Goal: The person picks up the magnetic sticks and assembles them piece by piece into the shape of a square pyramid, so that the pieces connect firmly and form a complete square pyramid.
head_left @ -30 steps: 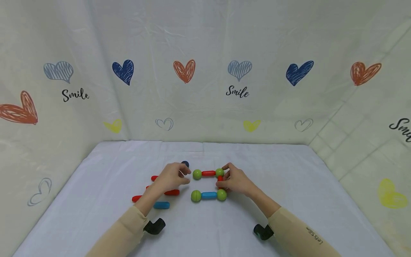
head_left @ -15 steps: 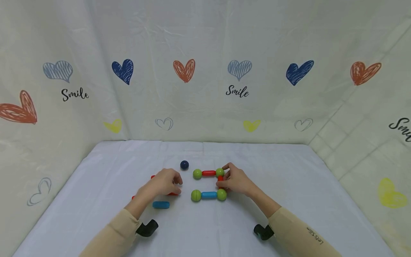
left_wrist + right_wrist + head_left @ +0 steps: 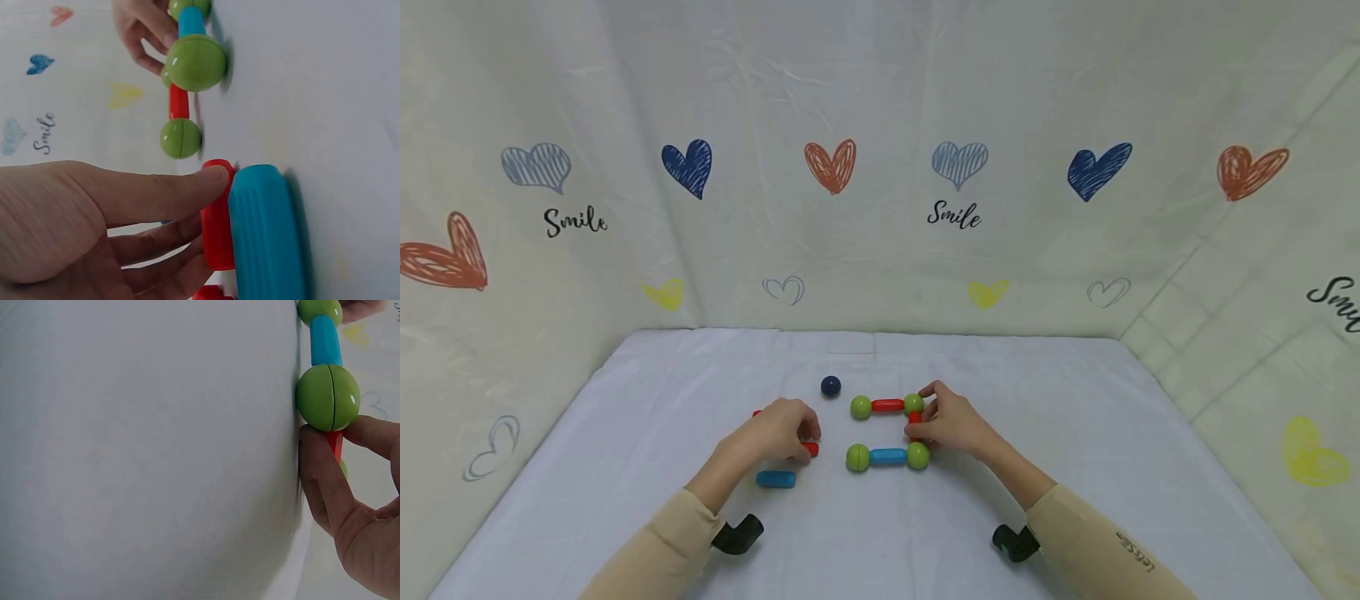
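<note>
My long beige fabric sleeves (image 3: 651,550), the right one printed with small dark lettering (image 3: 1136,551), each show a black, bent, tube-shaped fitting (image 3: 1017,543) near the cuff (image 3: 700,510).

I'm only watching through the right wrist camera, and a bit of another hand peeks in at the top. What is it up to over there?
Observer: That's the left hand; its thumb and fingers hold a loose red bar.

Visitor: Oh! Any balls besides the green ones I see?

Observer: Yes, a dark blue ball lies by itself, farther out than the left hand.

Visitor: And what shape is my piece from above?

Observer: Three sides of a rectangle: a far red bar, a near blue bar and a side red bar, partly hidden by the right hand. The side facing the left hand has no bar.
</note>
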`<action>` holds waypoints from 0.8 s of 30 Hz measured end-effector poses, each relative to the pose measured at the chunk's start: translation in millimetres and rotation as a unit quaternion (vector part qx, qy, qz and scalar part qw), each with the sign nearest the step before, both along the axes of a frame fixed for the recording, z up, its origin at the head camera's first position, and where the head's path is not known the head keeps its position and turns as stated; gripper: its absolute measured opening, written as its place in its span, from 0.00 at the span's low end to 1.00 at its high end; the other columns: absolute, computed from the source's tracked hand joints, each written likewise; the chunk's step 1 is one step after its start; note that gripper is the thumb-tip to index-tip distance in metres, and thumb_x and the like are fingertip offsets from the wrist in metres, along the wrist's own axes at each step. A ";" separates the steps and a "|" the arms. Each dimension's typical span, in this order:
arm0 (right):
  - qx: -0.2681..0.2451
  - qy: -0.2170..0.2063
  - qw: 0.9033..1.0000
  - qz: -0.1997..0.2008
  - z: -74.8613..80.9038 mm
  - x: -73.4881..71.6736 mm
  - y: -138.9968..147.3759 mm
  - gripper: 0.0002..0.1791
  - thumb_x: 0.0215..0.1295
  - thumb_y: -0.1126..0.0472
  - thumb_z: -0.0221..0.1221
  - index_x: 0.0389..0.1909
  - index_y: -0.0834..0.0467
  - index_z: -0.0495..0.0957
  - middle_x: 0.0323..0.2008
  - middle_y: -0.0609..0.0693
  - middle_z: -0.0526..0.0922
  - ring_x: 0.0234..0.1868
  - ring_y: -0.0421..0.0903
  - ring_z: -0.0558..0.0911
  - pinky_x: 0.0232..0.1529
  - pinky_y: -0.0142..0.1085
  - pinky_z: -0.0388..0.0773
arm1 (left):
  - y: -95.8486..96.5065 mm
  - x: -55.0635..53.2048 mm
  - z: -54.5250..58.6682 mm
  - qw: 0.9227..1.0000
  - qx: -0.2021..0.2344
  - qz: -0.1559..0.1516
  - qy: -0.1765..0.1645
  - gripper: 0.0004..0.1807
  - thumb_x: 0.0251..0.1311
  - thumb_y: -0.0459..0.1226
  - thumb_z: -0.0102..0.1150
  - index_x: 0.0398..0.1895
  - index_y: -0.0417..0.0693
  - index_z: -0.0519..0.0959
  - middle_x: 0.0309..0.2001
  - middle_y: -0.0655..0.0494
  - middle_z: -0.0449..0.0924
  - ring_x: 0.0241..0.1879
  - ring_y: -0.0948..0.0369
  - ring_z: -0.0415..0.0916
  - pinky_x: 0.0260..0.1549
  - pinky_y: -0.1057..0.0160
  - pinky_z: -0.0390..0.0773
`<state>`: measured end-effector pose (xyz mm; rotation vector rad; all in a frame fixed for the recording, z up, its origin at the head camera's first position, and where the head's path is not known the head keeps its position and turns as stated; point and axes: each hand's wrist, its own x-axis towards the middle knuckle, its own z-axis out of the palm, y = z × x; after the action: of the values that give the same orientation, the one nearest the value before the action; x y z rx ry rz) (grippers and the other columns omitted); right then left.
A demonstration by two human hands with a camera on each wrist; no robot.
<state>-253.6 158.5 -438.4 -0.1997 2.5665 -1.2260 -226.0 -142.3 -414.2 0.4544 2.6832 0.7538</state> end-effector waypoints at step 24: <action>-0.008 -0.001 1.000 0.003 1.8 1.5 0.6 0.35 0.62 0.59 0.73 0.63 0.63 0.66 0.37 0.53 0.78 0.32 0.47 0.81 0.36 0.37 0.85 | 2.9 -6.0 -7.0 0.996 0.083 0.020 0.019 0.08 0.58 0.32 0.74 0.39 0.49 0.85 0.34 0.60 0.79 0.35 0.59 0.76 0.35 0.62 0.80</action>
<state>-252.2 159.1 -436.6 -0.2087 2.5525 -1.2443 -232.0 -139.4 -421.2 0.4596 2.6826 0.9959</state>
